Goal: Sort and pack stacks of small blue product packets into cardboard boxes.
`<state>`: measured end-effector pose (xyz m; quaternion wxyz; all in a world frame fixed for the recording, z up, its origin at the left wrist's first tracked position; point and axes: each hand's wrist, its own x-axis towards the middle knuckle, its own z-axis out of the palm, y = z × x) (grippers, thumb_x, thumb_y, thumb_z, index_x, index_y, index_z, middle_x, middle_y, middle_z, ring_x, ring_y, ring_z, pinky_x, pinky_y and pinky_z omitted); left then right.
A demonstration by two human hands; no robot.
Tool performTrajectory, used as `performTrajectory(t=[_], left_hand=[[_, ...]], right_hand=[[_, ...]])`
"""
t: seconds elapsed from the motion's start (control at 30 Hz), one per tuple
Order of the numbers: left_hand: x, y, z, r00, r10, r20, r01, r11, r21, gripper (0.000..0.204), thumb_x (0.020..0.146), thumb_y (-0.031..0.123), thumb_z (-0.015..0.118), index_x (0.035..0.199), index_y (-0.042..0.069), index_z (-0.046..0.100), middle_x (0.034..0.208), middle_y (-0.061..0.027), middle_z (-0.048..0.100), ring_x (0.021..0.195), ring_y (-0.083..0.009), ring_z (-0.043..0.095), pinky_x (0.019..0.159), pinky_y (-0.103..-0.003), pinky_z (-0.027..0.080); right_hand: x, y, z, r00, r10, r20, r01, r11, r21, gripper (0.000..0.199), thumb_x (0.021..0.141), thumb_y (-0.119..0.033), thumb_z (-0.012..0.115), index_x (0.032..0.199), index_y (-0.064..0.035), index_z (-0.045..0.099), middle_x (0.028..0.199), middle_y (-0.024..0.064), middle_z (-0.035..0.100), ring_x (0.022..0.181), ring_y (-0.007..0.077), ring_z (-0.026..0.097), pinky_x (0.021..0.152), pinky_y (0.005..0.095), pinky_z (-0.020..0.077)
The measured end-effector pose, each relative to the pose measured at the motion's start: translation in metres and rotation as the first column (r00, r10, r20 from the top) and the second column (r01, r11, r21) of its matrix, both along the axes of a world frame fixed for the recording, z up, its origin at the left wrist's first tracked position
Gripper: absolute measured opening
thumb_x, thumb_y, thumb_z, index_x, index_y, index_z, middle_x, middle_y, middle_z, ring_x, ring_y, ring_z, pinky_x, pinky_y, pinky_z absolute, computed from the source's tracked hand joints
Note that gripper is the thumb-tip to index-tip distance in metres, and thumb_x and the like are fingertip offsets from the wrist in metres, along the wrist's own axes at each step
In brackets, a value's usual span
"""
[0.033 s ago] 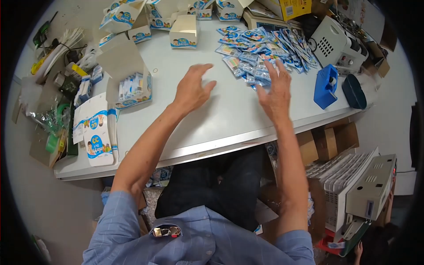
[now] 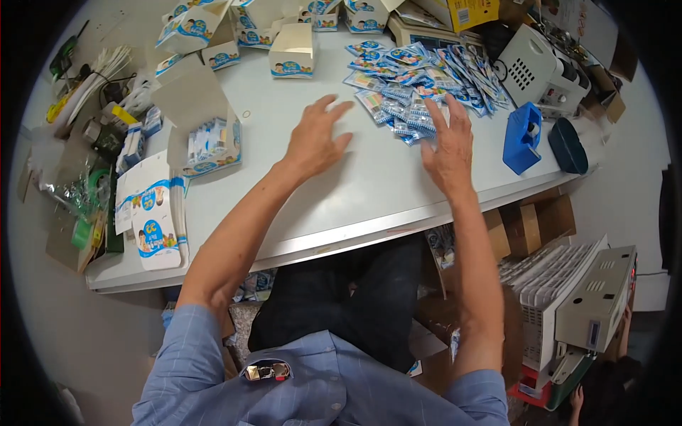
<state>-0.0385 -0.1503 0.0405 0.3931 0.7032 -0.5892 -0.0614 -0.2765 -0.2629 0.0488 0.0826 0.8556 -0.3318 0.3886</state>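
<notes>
My left hand (image 2: 316,138) hovers over the white tabletop with thumb and fingers apart, holding nothing. At the near edge of a heap of small blue-and-white packets (image 2: 405,89), my right hand (image 2: 449,142) is spread, its fingertips over or touching the nearest packets; exact contact cannot be made out. No packet shows in its grip. To the left of my left hand stands a small carton with its lid up (image 2: 213,160), holding several packets upright. An open white carton (image 2: 293,53) sits farther back, in front of more open cartons (image 2: 256,32).
Flattened cartons (image 2: 158,227) lie at the table's left front. On the right are a blue tape dispenser (image 2: 522,138), a dark oval container (image 2: 568,145) and a white machine (image 2: 540,64). A bin of tools and tape (image 2: 78,192) stands left. Part of another person (image 2: 577,401) shows lower right.
My left hand has shifted slightly right, and my right hand has moved a little to the right too. Both stay spread. The view has shifted slightly; the packets look unmoved.
</notes>
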Motion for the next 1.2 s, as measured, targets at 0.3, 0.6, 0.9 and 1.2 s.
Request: performTrajectory(t=[0.3,0.6,0.9,1.2], left_hand=[[-0.025,-0.052,-0.063,0.988,-0.005,-0.155,-0.038,0.962,-0.271,0.059,0.085,0.018,0.076,0.136,0.001,0.053,0.144,-0.023,0.047,0.125,-0.0397,0.054,0.102,-0.044,0.049],[-0.018,0.017,-0.045,0.966,-0.052,-0.254,-0.035,0.943,-0.33,0.061,0.081,0.014,0.082,0.133,0.001,0.052,0.134,-0.0177,0.055,0.117,-0.0314,0.059,0.096,-0.042,0.051],[-0.016,0.027,-0.04,0.943,-0.172,-0.286,0.043,0.912,-0.409,0.101,0.069,0.026,0.094,0.149,0.003,0.037,0.141,-0.0191,0.05,0.129,-0.0305,0.053,0.105,-0.044,0.047],[0.01,0.03,-0.026,0.674,-0.189,-0.714,0.179,0.98,-0.09,0.093,0.071,0.025,0.093,0.143,-0.002,0.041,0.13,-0.0153,0.059,0.116,-0.0206,0.06,0.1,-0.032,0.051]], right_hand=[[-0.024,-0.082,-0.041,0.954,0.066,-0.294,-0.068,0.998,0.005,0.061,0.083,0.001,0.066,0.139,-0.0202,0.056,0.146,0.0075,0.052,0.133,0.0306,0.049,0.111,0.0482,0.0379],[-0.006,-0.054,0.034,0.951,0.303,-0.053,-0.275,0.915,0.296,0.037,0.092,-0.001,0.065,0.126,-0.0142,0.066,0.114,0.0132,0.072,0.101,0.032,0.071,0.086,0.0387,0.0579],[0.033,-0.003,0.034,0.898,0.393,0.2,-0.438,0.846,0.304,0.023,0.095,-0.001,0.065,0.117,-0.0024,0.07,0.102,0.0147,0.075,0.086,0.0204,0.073,0.077,0.0289,0.0559],[0.083,0.038,-0.014,0.727,0.048,0.685,-0.646,0.385,0.659,0.027,0.1,-0.011,0.064,0.119,0.0078,0.067,0.103,0.0053,0.071,0.091,0.0087,0.063,0.08,0.0233,0.0517]])
